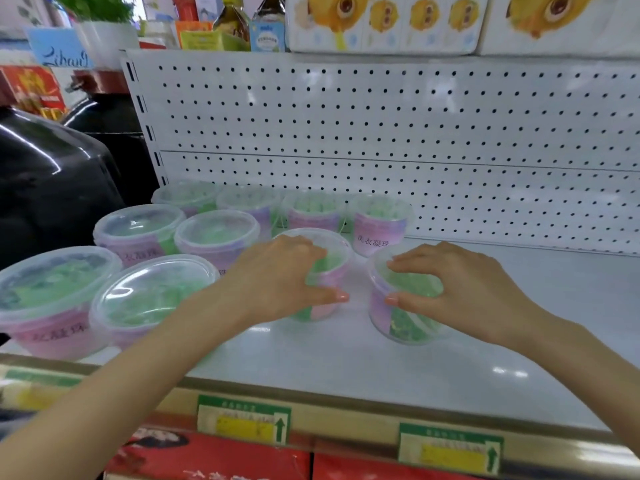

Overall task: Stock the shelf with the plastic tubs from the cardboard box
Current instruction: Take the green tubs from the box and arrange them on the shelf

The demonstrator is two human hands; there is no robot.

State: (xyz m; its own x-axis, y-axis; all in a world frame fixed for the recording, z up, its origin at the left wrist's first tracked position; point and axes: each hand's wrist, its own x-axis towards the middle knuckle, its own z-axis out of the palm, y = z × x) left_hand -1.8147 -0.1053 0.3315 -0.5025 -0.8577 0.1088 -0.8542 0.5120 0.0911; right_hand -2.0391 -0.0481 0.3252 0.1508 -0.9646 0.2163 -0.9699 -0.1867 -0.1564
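Note:
Several clear plastic tubs with pink labels and green contents stand on the white shelf point(381, 368). My left hand point(277, 282) grips one tub point(329, 271) from above, thumb on its near side and fingers over the lid. My right hand point(460, 285) grips another tub point(401, 320) a little to the right in the same way. Both tubs stand on the shelf board. More tubs fill the left: a back row point(311, 211) by the pegboard and a front pair point(149, 296). The cardboard box is not in view.
White pegboard point(381, 126) backs the shelf. The shelf's front rail carries green and yellow price tags point(244, 419). Red boxes point(214, 459) lie on the level below. A black glossy object point(52, 181) stands left of the shelf. Packaged goods point(384, 22) sit on the shelf above.

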